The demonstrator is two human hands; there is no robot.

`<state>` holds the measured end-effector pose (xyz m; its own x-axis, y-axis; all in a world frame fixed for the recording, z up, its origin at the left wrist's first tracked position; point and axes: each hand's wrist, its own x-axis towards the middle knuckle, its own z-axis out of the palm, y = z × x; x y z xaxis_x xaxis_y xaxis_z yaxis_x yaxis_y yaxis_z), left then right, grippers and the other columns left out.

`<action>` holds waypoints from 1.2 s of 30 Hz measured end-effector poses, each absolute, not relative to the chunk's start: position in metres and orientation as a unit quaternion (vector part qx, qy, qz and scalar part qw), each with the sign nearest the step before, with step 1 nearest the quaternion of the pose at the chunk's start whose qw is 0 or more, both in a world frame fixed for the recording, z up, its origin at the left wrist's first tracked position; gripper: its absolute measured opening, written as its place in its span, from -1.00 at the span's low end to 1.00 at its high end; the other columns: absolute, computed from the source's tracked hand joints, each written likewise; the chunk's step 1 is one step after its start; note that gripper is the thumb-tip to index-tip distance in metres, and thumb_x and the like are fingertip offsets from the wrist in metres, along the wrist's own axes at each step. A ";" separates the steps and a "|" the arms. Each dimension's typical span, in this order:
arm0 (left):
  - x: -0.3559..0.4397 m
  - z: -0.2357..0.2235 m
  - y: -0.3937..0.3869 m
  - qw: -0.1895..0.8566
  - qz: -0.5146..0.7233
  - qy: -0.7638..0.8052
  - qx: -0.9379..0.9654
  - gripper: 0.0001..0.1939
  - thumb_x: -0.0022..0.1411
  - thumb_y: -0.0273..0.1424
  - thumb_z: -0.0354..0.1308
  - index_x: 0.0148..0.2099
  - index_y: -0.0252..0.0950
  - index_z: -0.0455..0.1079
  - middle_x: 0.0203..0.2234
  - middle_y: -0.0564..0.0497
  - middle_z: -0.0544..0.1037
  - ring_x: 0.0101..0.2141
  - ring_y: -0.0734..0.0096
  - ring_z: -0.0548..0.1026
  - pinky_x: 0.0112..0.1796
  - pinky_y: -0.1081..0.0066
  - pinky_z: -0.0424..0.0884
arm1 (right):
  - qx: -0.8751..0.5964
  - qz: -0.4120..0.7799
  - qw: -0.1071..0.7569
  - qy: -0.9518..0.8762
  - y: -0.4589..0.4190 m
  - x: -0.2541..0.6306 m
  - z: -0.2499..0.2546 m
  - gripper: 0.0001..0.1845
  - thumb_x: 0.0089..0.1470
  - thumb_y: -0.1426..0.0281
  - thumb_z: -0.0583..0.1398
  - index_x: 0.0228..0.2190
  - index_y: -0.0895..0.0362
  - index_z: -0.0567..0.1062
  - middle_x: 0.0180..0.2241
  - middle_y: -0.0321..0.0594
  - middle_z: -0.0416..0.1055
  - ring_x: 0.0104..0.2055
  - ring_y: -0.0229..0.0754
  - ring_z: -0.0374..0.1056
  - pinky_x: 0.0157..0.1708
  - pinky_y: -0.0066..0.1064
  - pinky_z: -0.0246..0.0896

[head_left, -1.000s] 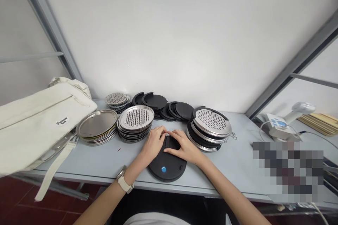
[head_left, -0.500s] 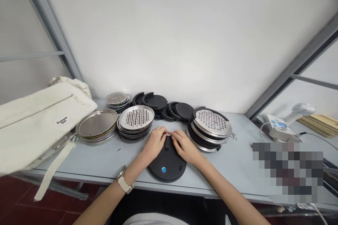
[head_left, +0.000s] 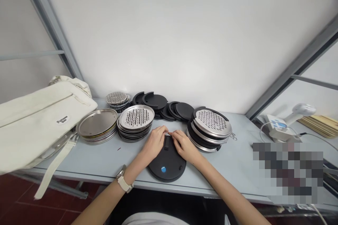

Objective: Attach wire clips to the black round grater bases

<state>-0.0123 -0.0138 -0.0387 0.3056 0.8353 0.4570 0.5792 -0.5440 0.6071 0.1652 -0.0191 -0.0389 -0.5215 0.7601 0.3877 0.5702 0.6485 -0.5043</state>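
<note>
The left hand [head_left: 155, 141] and right hand [head_left: 185, 145] are narrowly pinching a small metal piece [head_left: 168, 134] at the far edge of the black disc [head_left: 170, 158]

Surface [head_left: 237, 158] layout.
Flat round disc [head_left: 167, 160] at front; circular metal plate stacks [head_left: 136, 123] behind, both sides; fabric bag [head_left: 37, 119] far left.

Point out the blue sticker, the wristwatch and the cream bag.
Blue sticker [head_left: 163, 169]: head view, its middle.
Wristwatch [head_left: 120, 173]: head view, its face.
Cream bag [head_left: 39, 114]: head view, its front.

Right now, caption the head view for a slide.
Left hand and right hand at the far edge of a black disc, metal plates stacked nearby.
</note>
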 end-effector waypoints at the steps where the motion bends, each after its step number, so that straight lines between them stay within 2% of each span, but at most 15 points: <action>1: -0.012 -0.038 -0.014 0.167 0.384 0.447 0.791 -0.78 0.27 -0.62 -0.11 -0.23 -0.27 0.31 -0.34 -0.01 0.46 -0.29 0.33 0.43 -0.22 0.35 0.35 | -0.388 0.163 0.298 -0.856 -0.019 0.165 -0.039 -0.63 0.27 0.53 -0.05 -0.01 0.10 0.42 -0.23 -0.11 0.35 -0.11 -0.06 0.29 -0.05 -0.16 0.27; 7: -0.012 -0.037 -0.017 0.162 0.373 0.442 0.800 -0.76 0.27 -0.64 -0.13 -0.20 -0.26 0.30 -0.32 -0.02 0.44 -0.25 0.31 0.43 -0.17 0.32 0.36 | -0.391 0.173 0.307 -0.850 -0.019 0.163 -0.038 -0.62 0.24 0.56 -0.03 0.00 0.09 0.42 -0.21 -0.10 0.37 -0.08 -0.05 0.31 -0.03 -0.13 0.26; 13: -0.013 -0.037 -0.019 0.151 0.354 0.443 0.810 -0.63 0.10 -0.73 -0.14 -0.15 -0.24 0.25 -0.26 -0.02 0.40 -0.17 0.28 0.40 -0.10 0.28 0.35 | -0.390 0.171 0.306 -0.851 -0.019 0.163 -0.040 -0.59 0.19 0.61 -0.03 -0.02 0.09 0.42 -0.20 -0.10 0.37 -0.08 -0.05 0.30 -0.03 -0.14 0.26; 17: -0.013 -0.037 -0.019 0.142 0.342 0.449 0.813 -0.64 0.06 -0.73 -0.14 -0.18 -0.24 0.21 -0.29 -0.01 0.37 -0.20 0.27 0.39 -0.13 0.28 0.34 | -0.389 0.173 0.304 -0.853 -0.019 0.163 -0.040 -0.56 0.16 0.63 -0.03 -0.01 0.10 0.41 -0.18 -0.10 0.36 -0.06 -0.05 0.29 -0.01 -0.14 0.25; 36: -0.010 -0.029 -0.022 0.120 0.289 0.455 0.833 -0.71 0.14 -0.71 -0.20 -0.22 -0.24 0.13 -0.29 -0.03 0.34 -0.21 0.28 0.35 -0.12 0.28 0.30 | -0.394 0.172 0.292 -0.855 -0.019 0.161 -0.040 -0.62 0.14 0.65 -0.02 -0.09 0.18 0.43 -0.22 -0.08 0.35 -0.09 -0.04 0.28 -0.04 -0.16 0.25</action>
<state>-0.0100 -0.0220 -0.0293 0.4181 0.8283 0.3729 0.6900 -0.5566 0.4628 0.1607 -0.0193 -0.0396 -0.5196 0.7733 0.3634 0.5729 0.6309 -0.5233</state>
